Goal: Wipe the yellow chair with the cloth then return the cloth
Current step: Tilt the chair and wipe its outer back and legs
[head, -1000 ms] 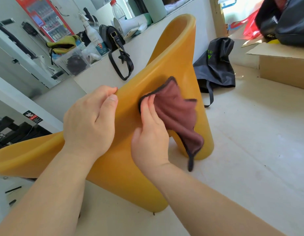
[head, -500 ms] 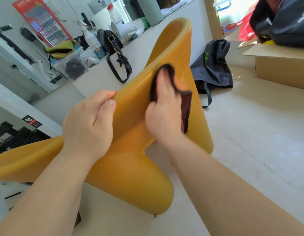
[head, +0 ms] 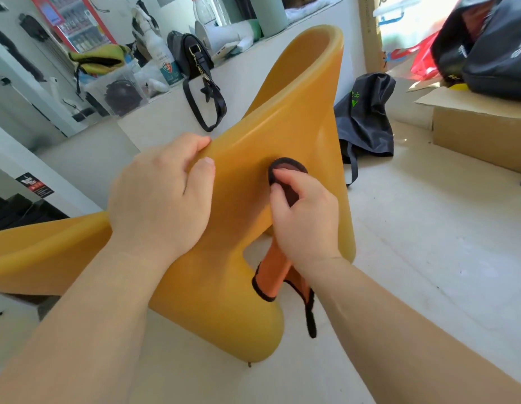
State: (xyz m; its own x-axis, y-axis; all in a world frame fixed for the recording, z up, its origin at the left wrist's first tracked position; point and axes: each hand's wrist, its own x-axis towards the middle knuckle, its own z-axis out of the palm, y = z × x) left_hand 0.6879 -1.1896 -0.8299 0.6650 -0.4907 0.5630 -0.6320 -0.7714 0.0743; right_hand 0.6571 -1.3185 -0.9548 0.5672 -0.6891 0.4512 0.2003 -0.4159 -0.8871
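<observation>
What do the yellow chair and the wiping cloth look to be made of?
Yellow chair: seems to be moulded plastic or resin. It is one seamless piece with a smooth, slightly glossy skin and a thick rounded rim.
Cloth: soft matte fabric, possibly microfibre. It bunches under the right hand and hangs limp below it, with a dark stitched border.

left hand and right hand, forearms bare; nails seemingly short.
</observation>
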